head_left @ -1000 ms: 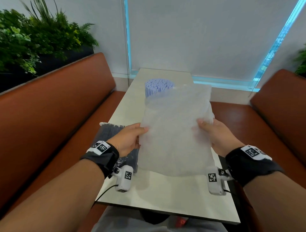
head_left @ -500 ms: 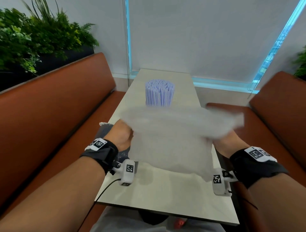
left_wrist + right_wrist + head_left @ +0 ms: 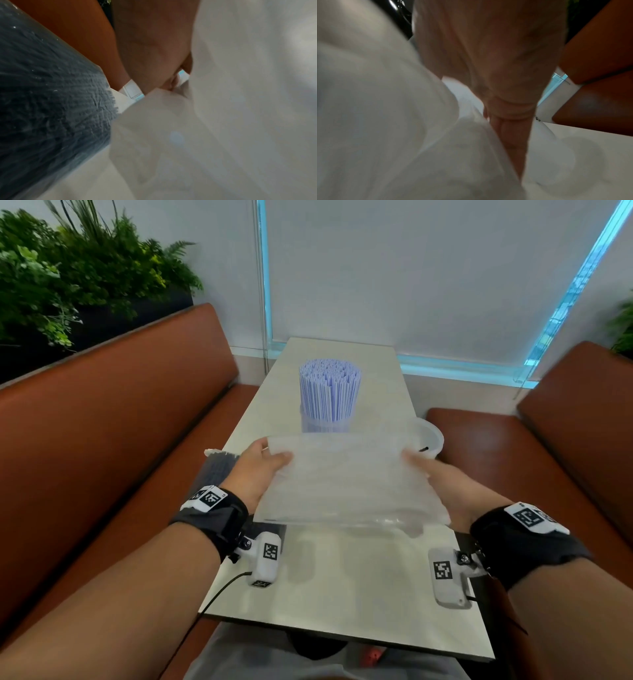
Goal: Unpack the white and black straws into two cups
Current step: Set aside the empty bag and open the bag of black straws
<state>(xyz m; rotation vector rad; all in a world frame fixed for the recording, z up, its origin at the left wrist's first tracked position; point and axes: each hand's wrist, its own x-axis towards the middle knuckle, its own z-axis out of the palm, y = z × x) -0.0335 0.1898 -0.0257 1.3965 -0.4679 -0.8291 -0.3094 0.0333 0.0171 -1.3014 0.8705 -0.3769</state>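
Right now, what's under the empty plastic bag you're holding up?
Bare table shows beneath the empty plastic bag, held by the left hand and right hand. The wrapped black straws lie beside it at left. The bag hides the table directly below and the white-straw cup's base.

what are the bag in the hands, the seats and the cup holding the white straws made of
Bag: thin, cloudy plastic film, going by how it creases and lets light through.
Seats: likely leather or a leather-look cover, smooth brown with a soft sheen.
Cup: clear plastic, it seems; the white straws show through its wall.
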